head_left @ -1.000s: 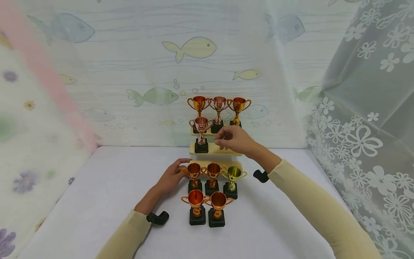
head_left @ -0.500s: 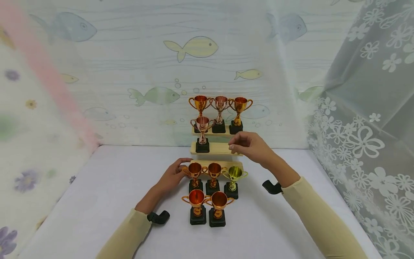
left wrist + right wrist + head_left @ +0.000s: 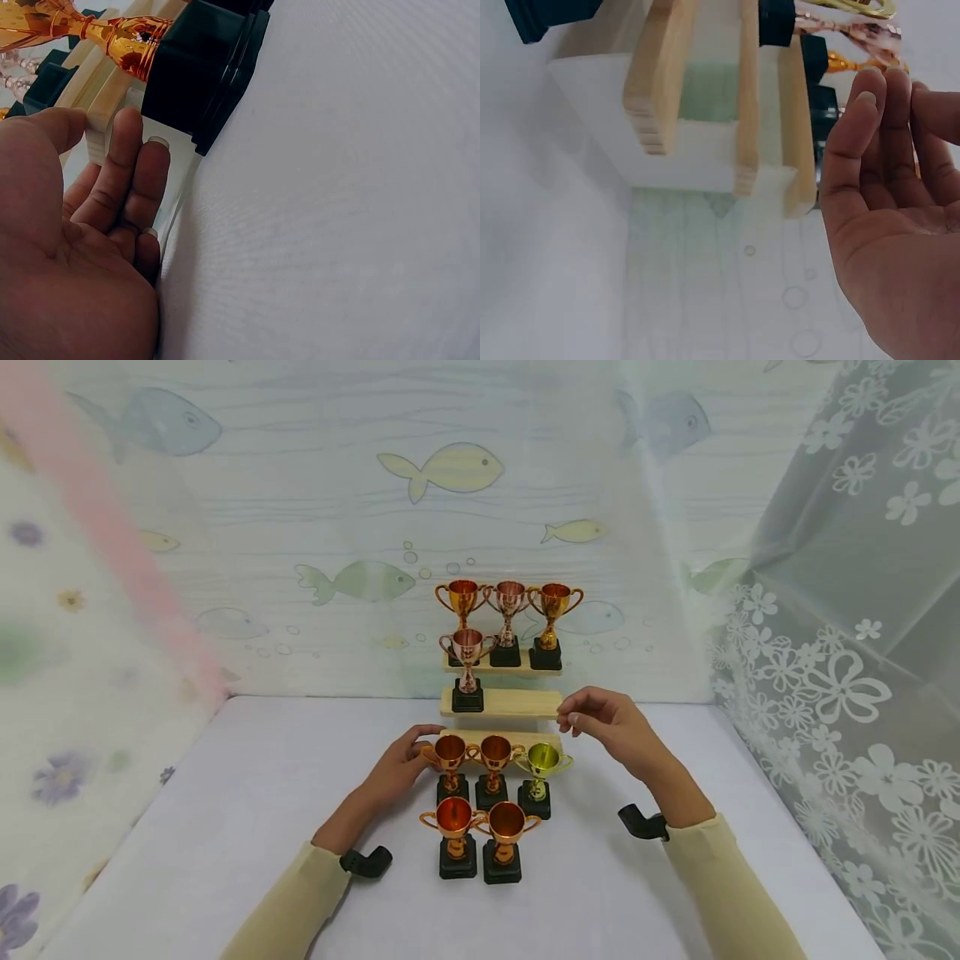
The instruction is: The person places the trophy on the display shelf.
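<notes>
Left hand: at the left end of the near board, the left hand [image 3: 397,768] pinches the wood between bent fingers [image 3: 124,142]; the head view half hides their tips behind a cup handle.
Right hand: the right hand [image 3: 618,731] hangs just right of the middle board, fingers loosely bent and holding nothing; they seem to stop just short of the wood, though the head view leaves this unsure. The right edge of its wrist view cuts off the thumb.
Far board: on the far board [image 3: 504,671] stand a left gold cup [image 3: 461,596], a rose cup [image 3: 507,602] and a right gold cup [image 3: 553,602]; the left one's stem and base are partly covered.
Middle board: the middle board [image 3: 521,702] carries a front rose cup [image 3: 467,647] at its left end, upright, which does that covering.
Near board: the near board [image 3: 536,737] is mostly masked by a row of two orange cups [image 3: 492,752] and a yellow-green cup [image 3: 543,760]; whether their bases touch it cannot be told.
Worktop: nearer on the white worktop [image 3: 300,777] stand two copper cups [image 3: 506,822], side by side.
Sleeves: both beige sleeves [image 3: 735,893] run out at the near edge.
</notes>
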A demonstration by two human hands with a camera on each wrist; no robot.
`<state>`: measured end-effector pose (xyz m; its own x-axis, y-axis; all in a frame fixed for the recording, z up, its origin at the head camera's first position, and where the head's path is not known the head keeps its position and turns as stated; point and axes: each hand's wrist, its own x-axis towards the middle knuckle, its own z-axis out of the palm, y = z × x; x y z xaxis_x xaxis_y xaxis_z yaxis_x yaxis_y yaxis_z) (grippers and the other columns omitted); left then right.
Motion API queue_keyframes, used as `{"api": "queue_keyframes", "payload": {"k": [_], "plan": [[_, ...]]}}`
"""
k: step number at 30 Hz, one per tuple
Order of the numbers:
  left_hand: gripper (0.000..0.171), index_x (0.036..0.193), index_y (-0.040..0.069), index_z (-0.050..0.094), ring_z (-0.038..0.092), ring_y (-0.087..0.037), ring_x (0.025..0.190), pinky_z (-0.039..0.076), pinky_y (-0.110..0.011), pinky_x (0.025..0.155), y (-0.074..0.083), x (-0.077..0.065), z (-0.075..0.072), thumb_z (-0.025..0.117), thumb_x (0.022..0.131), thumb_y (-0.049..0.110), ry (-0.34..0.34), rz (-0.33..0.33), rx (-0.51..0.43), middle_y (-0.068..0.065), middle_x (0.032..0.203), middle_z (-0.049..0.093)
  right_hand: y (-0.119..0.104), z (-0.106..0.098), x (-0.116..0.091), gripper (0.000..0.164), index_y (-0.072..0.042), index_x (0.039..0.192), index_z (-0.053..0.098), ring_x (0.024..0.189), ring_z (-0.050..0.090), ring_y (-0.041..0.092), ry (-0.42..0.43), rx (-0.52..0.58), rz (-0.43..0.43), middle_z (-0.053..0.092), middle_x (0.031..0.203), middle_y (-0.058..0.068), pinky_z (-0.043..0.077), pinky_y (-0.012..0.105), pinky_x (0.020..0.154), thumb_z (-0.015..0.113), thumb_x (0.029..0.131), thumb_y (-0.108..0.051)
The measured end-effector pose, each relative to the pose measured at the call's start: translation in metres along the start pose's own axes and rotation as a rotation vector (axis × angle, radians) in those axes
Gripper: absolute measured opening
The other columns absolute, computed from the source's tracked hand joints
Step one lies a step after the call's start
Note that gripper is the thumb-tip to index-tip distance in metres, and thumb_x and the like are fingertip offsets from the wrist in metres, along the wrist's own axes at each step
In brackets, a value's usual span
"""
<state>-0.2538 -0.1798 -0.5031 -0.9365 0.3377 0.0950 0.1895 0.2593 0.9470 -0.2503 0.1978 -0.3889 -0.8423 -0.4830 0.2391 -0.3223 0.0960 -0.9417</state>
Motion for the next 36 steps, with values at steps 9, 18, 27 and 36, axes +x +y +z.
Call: {"api": "queue_keyframes", "payload": {"k": [9,18,27,36], "plan": [[0.045,0.148,0.006,0.04,0.067,-0.025,0.096,0.047,-0.041,0.093,0.007,-0.001,-0.003,0.051,0.105,0.011,-0.026,0.006,-0.01,-0.012,0.11,0.071,0.021,-0.005,-0.004,0.027,0.011,0.117,0.058,0.091,0.063,0.026,-0.04,0.051,0.015,0.064,0.104,0.02,0.053,0.032,0.081,0.06,0.1,-0.009],[0.045,0.146,0.001,0.04,0.065,-0.033,0.097,0.047,-0.048,0.092,0.035,-0.01,-0.003,0.052,0.104,0.011,-0.034,0.016,-0.028,-0.012,0.105,0.071,0.043,-0.015,-0.005,0.026,0.009,0.121,0.058,0.1,0.064,0.027,-0.23,0.063,0.007,0.063,0.112,0.022,0.054,0.035,0.086,0.06,0.096,0.003],[0.045,0.147,0.001,0.04,0.065,-0.03,0.098,0.046,-0.047,0.093,0.032,-0.01,-0.003,0.052,0.105,0.012,-0.036,0.013,-0.022,-0.013,0.108,0.071,0.054,-0.008,-0.008,0.032,-0.006,0.12,0.063,0.091,0.064,0.025,-0.38,-0.087,0.115,0.062,0.114,0.032,0.055,0.035,0.077,0.073,0.09,-0.004],[0.044,0.147,0.005,0.04,0.066,-0.029,0.096,0.046,-0.049,0.093,0.017,-0.004,-0.003,0.051,0.105,0.011,-0.03,0.014,-0.01,-0.013,0.105,0.071,0.058,0.005,-0.004,0.026,-0.008,0.11,0.065,0.075,0.055,0.014,-0.367,-0.118,0.117,0.062,0.101,0.024,0.05,0.027,0.065,0.074,0.087,0.0]]}}
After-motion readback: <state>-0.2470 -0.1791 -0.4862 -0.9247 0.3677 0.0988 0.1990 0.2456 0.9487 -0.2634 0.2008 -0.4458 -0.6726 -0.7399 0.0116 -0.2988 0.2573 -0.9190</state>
